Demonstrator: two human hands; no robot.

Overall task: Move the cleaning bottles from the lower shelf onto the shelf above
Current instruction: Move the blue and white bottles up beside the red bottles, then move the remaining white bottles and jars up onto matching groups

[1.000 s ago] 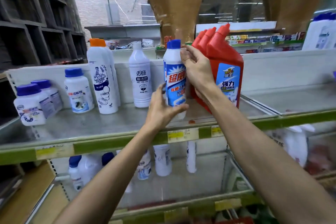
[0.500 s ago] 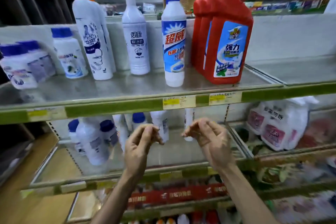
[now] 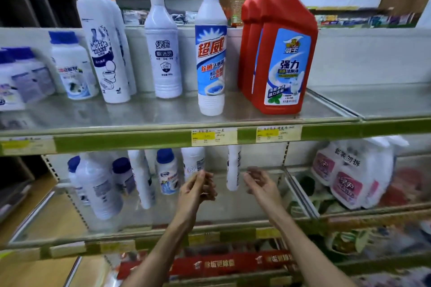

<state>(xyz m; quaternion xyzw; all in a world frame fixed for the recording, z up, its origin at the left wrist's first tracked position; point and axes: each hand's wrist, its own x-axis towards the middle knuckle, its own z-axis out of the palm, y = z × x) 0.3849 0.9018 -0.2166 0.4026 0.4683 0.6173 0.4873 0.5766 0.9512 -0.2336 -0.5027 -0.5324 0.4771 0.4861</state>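
Head view, left hand [image 3: 198,190] and right hand [image 3: 261,185] empty, released, flanking white bottle [image 3: 233,170], lower shelf [image 3: 233,235].

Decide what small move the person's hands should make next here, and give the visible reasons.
Probably reach forward and close both hands on the slim white bottle on the lower shelf. The left hand and right hand are empty, open, either side of it, not touching. The upper shelf has free space for it.
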